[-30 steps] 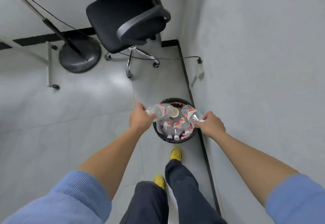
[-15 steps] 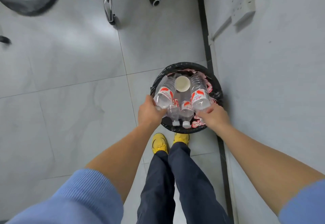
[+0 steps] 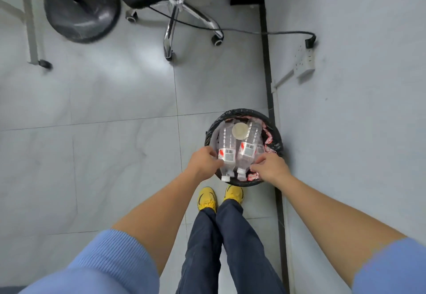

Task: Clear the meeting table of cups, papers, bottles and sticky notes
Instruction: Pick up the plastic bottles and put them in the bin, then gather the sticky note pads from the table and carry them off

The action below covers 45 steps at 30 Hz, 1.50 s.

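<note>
Left hand (image 3: 204, 161) is gripping one clear plastic bottle (image 3: 227, 150); right hand (image 3: 269, 166), fingers curled, is touching second clear bottle (image 3: 249, 146), both lying across black-lined round bin (image 3: 275, 142).

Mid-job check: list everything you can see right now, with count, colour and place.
Bin: one, black liner, on the floor by the wall.
Bottles: two clear ones on top of the bin, caps toward the person, left bottle and right bottle; more may lie under them.
Cup: one, pale, between the bottles at the far side.
Red-and-white wrappers: several, along the bin's right edge.
Office chair: one, black with chrome base, top centre.
Round stand base: one, dark, top left.
Power strip: one, white, on the wall, black cable plugged in.
Shoes: two, yellow.
Left hand: fingers on the left bottle.
Right hand: at the right bottle's neck.
</note>
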Motion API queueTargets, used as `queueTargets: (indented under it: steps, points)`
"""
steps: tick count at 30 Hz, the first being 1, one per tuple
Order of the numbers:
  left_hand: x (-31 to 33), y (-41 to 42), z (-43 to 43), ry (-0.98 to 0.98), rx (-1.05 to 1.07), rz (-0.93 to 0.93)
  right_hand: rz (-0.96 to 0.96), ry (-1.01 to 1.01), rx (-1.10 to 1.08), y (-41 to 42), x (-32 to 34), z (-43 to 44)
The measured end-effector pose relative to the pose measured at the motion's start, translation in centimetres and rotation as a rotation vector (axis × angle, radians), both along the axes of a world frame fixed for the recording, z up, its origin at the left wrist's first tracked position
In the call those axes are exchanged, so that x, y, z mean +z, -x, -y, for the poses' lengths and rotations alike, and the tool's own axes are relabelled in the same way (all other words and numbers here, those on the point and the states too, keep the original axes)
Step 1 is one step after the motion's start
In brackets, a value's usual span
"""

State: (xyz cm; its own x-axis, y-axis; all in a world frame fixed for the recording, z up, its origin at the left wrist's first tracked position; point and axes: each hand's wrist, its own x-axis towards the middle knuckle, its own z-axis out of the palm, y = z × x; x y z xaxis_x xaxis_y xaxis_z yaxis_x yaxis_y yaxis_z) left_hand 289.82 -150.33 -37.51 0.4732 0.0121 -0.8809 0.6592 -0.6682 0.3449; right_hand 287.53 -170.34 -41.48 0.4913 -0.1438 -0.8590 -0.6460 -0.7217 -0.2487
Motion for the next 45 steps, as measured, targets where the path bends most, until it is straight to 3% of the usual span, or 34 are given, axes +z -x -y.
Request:
queueTargets:
  steps: [10, 17, 26, 36, 45]
  points:
    - [24.2, -0.6, -7.8, -0.095, 0.056, 0.272, 0.324, 0.138, 0.65, -7.3, 25.7, -9.1]
    - [38.8, 3.9, -21.9, -0.355, 0.072, 0.484, 0.622, 0.197, 1.102, -9.2, 41.0, -23.3]
    - [52.9, 24.2, -44.1, -0.712, 0.313, 0.632, 1.014, 0.071, 1.464, 4.0, 55.7, -49.4]
    - [59.3, 52.9, -61.4, -0.933, 0.693, 0.524, 1.16, -0.275, 1.803, 28.3, 63.3, -75.0]
    - [57.4, 67.1, -70.7, -0.964, 0.982, 0.369, 1.114, -0.346, 2.095, 40.9, 61.0, -91.6]
